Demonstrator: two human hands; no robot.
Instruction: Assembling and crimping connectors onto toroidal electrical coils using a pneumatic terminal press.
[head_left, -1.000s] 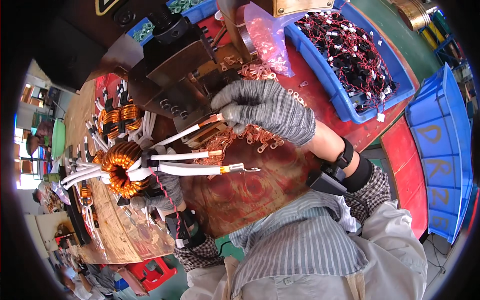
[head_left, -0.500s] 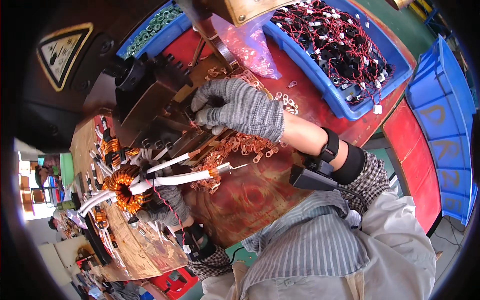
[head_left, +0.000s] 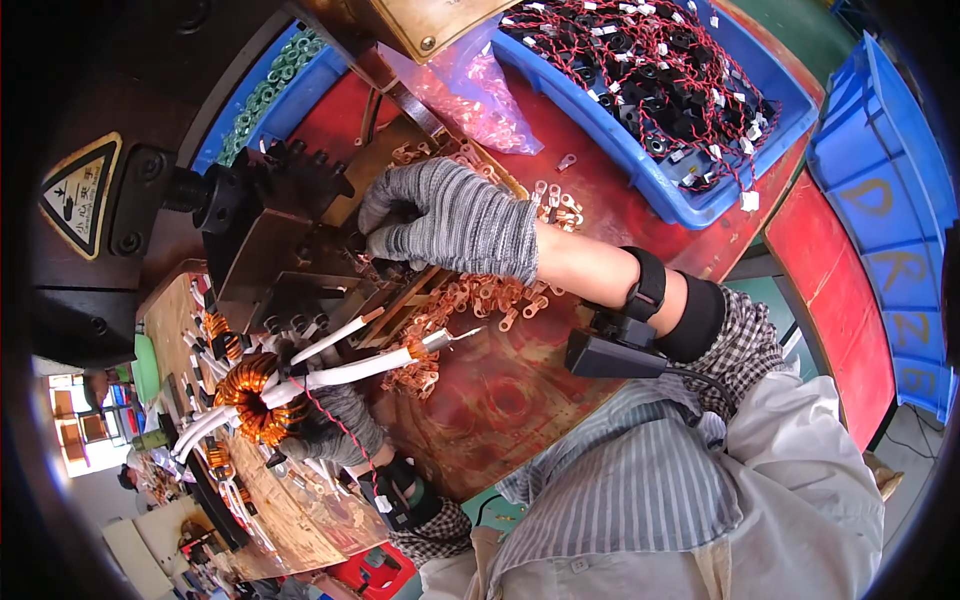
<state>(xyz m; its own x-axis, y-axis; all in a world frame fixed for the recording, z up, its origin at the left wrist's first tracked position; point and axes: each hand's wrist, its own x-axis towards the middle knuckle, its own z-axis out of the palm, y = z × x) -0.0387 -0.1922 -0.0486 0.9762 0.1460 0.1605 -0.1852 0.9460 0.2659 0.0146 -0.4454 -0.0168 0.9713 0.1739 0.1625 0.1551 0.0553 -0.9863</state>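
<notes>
In my gloved left hand (head_left: 335,430) is a ring-shaped coil (head_left: 243,378) of orange copper wire, gripped from beneath. White-sleeved leads (head_left: 350,375) run out of it to the right, their bare metal ends showing, and a twisted red-and-black wire (head_left: 340,428) hangs down over my wrist. My gloved right hand (head_left: 455,220) reaches to the black tooling of a press (head_left: 265,225), thumb and fingers pinched together. What sits between those fingertips is hidden. Beneath this hand lies a heap of copper ring terminals (head_left: 460,300).
A blue bin (head_left: 675,205) full of black parts with red-black wires stands at the back right. Beside it is a plastic bag (head_left: 485,105) of terminals. Green rings fill another blue bin (head_left: 225,120). More coils (head_left: 220,460) lie at left; blue crates (head_left: 880,190) stand far right.
The whole view has shifted slightly, bringing more of the press into sight at left. Both hands keep nearly the same places, the right still pinched at the tooling, the left still holding the coil.
</notes>
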